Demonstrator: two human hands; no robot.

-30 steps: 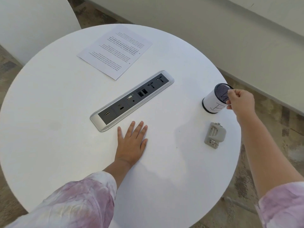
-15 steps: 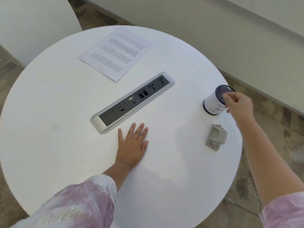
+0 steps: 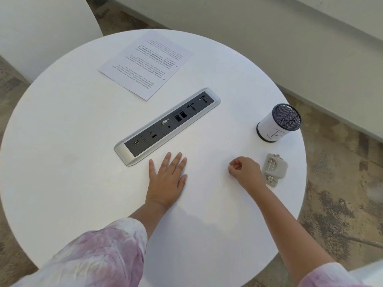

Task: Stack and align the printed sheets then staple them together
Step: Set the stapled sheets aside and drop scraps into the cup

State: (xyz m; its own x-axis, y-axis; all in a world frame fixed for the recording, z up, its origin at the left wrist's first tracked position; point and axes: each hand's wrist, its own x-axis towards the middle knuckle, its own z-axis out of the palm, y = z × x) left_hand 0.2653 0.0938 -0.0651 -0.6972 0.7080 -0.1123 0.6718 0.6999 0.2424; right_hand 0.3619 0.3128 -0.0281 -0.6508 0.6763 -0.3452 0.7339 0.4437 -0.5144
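Observation:
The printed sheets lie in one flat stack at the far side of the round white table, text facing away from me. A small grey stapler rests near the table's right edge. My left hand lies flat, palm down, fingers spread, just in front of the socket strip. My right hand rests on the table as a loose fist, just left of the stapler and apart from it. Whether something small is pinched in its fingers cannot be seen.
A silver and grey socket strip is set diagonally into the table's middle. A white mesh pen cup stands at the right edge, beyond the stapler. A white chair back is at the far left, and a wall ledge at the right.
My right hand has left the pen cup's rim and come down and left onto the table beside the stapler. My left hand has stayed flat in place.

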